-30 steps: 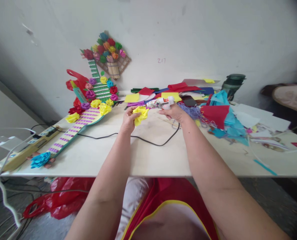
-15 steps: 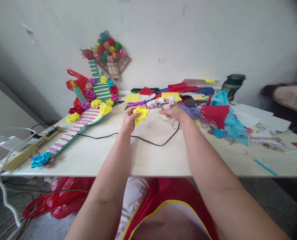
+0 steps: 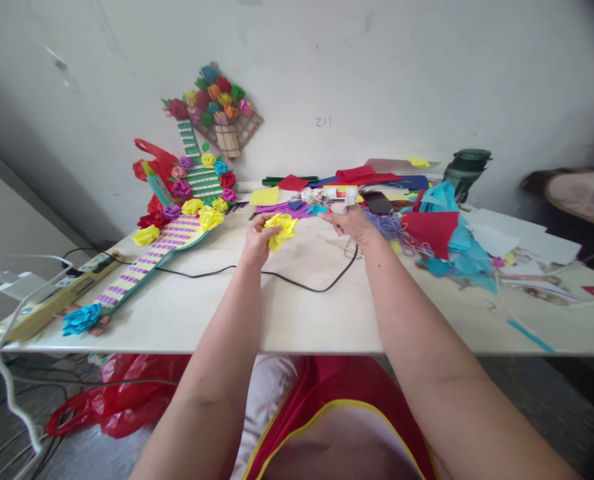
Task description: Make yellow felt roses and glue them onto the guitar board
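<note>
My left hand (image 3: 258, 241) pinches a yellow paper flower (image 3: 281, 232) above the middle of the table. To its right, my right hand (image 3: 349, 223) is closed around a white hot glue gun (image 3: 341, 194), whose nozzle points left. The nozzle is a little above and to the right of the flower, apart from it. A black cord (image 3: 297, 285) runs from below my right hand leftward across the table. On the left lies a guitar-shaped board (image 3: 159, 248) with purple strips, yellow flowers at its upper end and a blue paper flower (image 3: 81, 319) at its lower end.
A power strip (image 3: 59, 303) sits at the left edge. Behind stand a green guitar-shaped piece (image 3: 204, 181) and a flower basket (image 3: 227, 140) on the wall. Coloured paper (image 3: 264, 195), a phone (image 3: 377, 202), purple yarn (image 3: 389, 225), blue scraps (image 3: 469, 257) and a dark bottle (image 3: 467, 172) lie or stand farther right.
My right hand has drawn the glue gun slightly right and up, away from the yellow flower. My left hand stays nearly still with the flower in it.
</note>
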The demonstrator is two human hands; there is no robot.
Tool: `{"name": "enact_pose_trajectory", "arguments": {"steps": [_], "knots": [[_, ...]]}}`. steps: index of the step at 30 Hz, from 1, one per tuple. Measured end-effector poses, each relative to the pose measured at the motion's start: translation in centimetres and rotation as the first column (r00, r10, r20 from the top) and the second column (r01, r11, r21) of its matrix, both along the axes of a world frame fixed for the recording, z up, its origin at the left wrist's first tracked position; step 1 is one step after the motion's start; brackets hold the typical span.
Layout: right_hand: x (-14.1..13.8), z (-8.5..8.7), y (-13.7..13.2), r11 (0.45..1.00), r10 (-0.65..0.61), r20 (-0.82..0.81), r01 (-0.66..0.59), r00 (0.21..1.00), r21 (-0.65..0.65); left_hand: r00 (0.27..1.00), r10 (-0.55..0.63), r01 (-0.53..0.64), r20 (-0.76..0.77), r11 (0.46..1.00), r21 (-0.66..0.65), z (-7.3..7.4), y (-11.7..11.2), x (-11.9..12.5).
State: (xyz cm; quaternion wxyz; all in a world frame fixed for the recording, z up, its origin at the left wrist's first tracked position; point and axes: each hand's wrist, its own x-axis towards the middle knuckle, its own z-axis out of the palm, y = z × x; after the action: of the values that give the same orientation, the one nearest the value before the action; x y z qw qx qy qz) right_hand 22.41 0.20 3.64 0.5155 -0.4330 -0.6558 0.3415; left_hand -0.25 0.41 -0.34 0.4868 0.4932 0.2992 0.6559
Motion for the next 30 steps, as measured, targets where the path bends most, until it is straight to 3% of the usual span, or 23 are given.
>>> {"name": "enact_pose_trajectory", "arguments": {"steps": [3,5,8,12,19,22,25,28,30], "knots": [[0.0,-0.7,0.9,0.994,-0.108,0.061,0.108,0.992,0.007,1.0,0.013,-0.012,0.021,1.0,-0.005,0.2,-0.1,0.0],[-0.3,-1.1,1.4,0.977,-0.21,0.215,0.211,0.954,0.019,0.999,0.017,-0.017,0.029,1.0,-0.009,0.2,-0.2,0.0],[-1.0,-1.6,1.5,0.951,-0.29,0.548,0.298,0.785,0.077,1.0,0.019,-0.018,0.016,1.0,-0.009,0.1,-0.1,-0.1],[-2.3,-2.2,1.1,0.962,-0.232,0.789,0.256,0.569,0.099,1.0,0.006,-0.006,-0.007,1.0,0.005,0.1,-0.1,-0.1],[-4.0,-3.3,0.5,0.995,-0.073,0.91,0.097,0.409,0.036,0.995,-0.033,0.035,-0.098,0.999,0.014,-0.1,-0.2,0.0],[-4.2,-3.4,0.5,0.996,-0.019,0.92,0.088,0.392,-0.017,0.991,-0.027,0.032,-0.128,0.999,0.039,-0.2,-0.1,-0.1],[-3.8,-3.2,0.7,0.995,-0.067,0.906,0.091,0.419,0.032,0.99,-0.015,0.023,-0.139,0.998,0.053,-0.3,0.1,-0.2],[-3.3,-2.5,0.7,0.974,-0.223,0.833,0.141,0.506,0.175,0.988,-0.007,0.015,-0.152,0.998,0.057,-0.4,0.1,-0.3],[-3.2,-1.9,0.6,0.954,-0.297,0.734,0.207,0.61,0.214,0.987,0.001,0.009,-0.161,0.998,0.06,-0.4,0.1,-0.3]]}}
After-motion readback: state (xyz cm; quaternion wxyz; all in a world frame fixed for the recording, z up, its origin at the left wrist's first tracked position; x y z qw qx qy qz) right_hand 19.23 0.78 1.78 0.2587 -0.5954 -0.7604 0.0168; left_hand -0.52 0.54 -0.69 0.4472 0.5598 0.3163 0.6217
